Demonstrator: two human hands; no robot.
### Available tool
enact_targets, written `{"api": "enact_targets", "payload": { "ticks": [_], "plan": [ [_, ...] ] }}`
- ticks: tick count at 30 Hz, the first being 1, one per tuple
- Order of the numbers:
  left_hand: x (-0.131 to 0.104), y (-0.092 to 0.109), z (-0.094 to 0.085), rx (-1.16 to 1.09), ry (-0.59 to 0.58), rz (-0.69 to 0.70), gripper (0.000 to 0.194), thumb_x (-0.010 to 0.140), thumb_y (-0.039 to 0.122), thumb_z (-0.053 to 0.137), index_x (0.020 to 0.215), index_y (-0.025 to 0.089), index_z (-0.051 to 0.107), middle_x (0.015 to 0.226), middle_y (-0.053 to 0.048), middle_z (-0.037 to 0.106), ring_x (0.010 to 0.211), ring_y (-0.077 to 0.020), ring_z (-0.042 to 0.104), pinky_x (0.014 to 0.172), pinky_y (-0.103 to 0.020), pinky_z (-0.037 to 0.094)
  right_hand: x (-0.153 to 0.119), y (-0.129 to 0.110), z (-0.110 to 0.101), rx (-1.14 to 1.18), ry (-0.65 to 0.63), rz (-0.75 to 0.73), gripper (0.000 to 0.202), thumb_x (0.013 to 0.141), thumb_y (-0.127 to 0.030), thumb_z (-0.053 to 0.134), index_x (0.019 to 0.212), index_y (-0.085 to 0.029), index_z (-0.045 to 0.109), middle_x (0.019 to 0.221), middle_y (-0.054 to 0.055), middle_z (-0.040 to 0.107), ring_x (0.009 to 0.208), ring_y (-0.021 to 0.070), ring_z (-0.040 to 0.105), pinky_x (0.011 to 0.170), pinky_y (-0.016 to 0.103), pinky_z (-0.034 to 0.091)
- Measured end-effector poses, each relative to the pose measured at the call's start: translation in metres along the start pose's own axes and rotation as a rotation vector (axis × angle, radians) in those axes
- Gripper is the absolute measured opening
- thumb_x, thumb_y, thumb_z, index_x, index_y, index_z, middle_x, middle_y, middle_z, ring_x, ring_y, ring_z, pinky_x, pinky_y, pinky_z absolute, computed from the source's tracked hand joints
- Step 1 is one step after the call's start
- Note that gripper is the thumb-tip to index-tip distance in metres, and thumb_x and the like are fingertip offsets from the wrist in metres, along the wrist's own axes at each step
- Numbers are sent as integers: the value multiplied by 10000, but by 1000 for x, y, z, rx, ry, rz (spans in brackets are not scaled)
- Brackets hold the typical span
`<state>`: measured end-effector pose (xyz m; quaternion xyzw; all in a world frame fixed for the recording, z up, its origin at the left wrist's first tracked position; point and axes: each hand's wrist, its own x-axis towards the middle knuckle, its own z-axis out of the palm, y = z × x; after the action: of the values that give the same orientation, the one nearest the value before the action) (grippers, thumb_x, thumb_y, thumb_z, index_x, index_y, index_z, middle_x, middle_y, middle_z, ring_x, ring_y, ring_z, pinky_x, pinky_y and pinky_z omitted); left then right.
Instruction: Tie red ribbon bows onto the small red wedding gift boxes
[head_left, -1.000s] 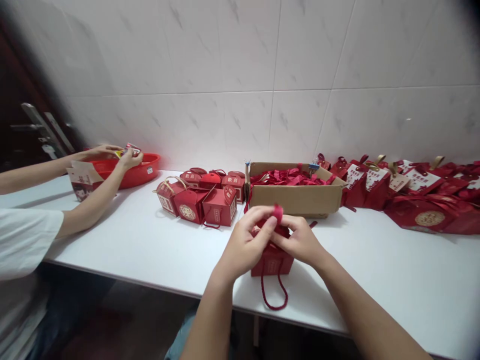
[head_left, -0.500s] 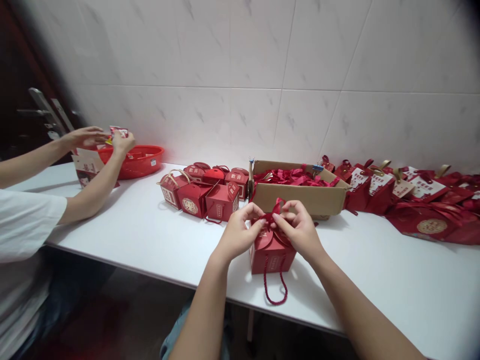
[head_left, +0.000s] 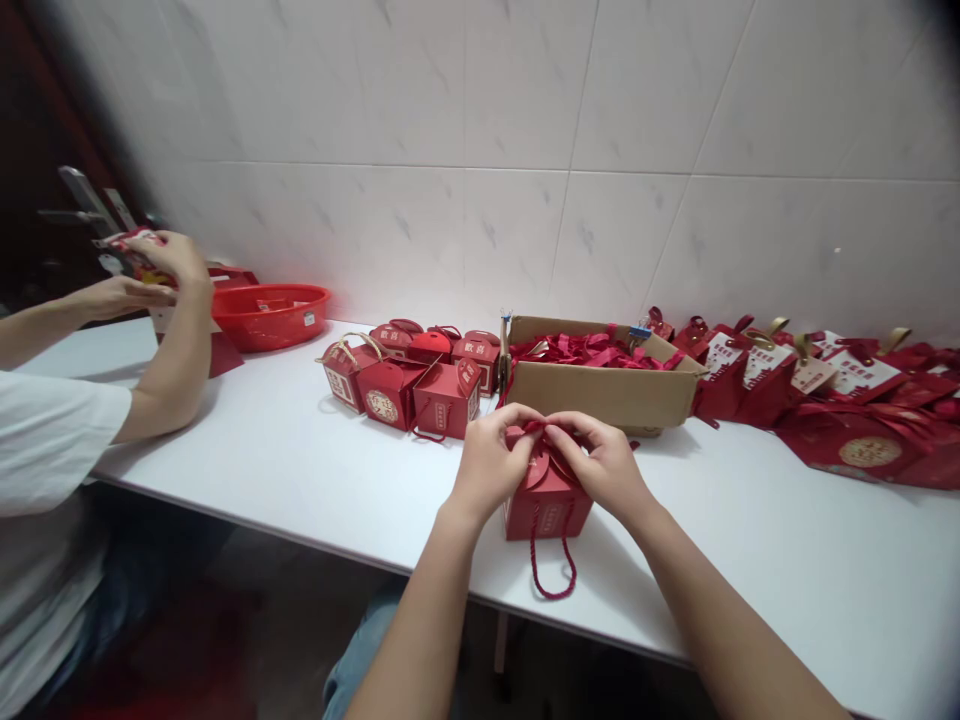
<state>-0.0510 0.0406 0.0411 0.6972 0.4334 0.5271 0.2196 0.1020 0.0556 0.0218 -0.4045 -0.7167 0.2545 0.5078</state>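
Observation:
A red gift box (head_left: 549, 505) with rounded top flaps stands upright near the table's front edge, its dark red rope handle (head_left: 553, 595) hanging loose over the near side. At its top, my left hand (head_left: 499, 455) and my right hand (head_left: 596, 460) meet, thumbs and forefingers closed in a pinch. Between them they hold a red ribbon (head_left: 538, 427) just above the flaps. Most of the ribbon is hidden by my fingers, so the shape of its knot or bow cannot be made out.
Behind the box stands a cardboard box (head_left: 600, 395) of red ribbons. Several closed red gift boxes (head_left: 382, 395) sit to its left, and red gift bags (head_left: 750, 375) crowd the right. At far left, a co-worker's hands (head_left: 180, 262) hold small packets beside a red basin (head_left: 274, 335).
My hands have drawn closer together over the box, and the ribbon loop that stood up between them is now lower. The co-worker's hands have moved left, away from the basin.

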Motion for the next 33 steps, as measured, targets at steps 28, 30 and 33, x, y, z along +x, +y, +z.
{"api": "enact_targets", "payload": {
  "ticks": [28, 30, 33],
  "plan": [
    [1, -5, -6, 156, -131, 59, 131, 770, 260, 637, 868, 177, 614, 873, -48, 670, 824, -176, 621, 741, -288, 485, 3, 0, 2, 346, -95, 285, 396, 706, -576, 654, 732, -187, 724, 1257, 110, 554, 1094, 267, 556, 910, 377, 442],
    [1, -2, -7, 155, -146, 26, 88, 759, 226, 646, 828, 178, 669, 846, -47, 710, 798, -180, 646, 726, -282, 490, 3, -2, 0, 324, -105, 287, 366, 720, -543, 658, 721, -182, 717, 1201, 105, 594, 1070, 261, 568, 907, 372, 436],
    [2, -2, -6, 113, -93, -34, 97, 750, 185, 648, 808, 188, 726, 836, -45, 745, 783, -183, 675, 702, -267, 506, 4, -6, -4, 298, -155, 282, 369, 784, -524, 590, 766, -177, 713, 970, 79, 685, 939, 237, 608, 813, 344, 463]
  ]
}}
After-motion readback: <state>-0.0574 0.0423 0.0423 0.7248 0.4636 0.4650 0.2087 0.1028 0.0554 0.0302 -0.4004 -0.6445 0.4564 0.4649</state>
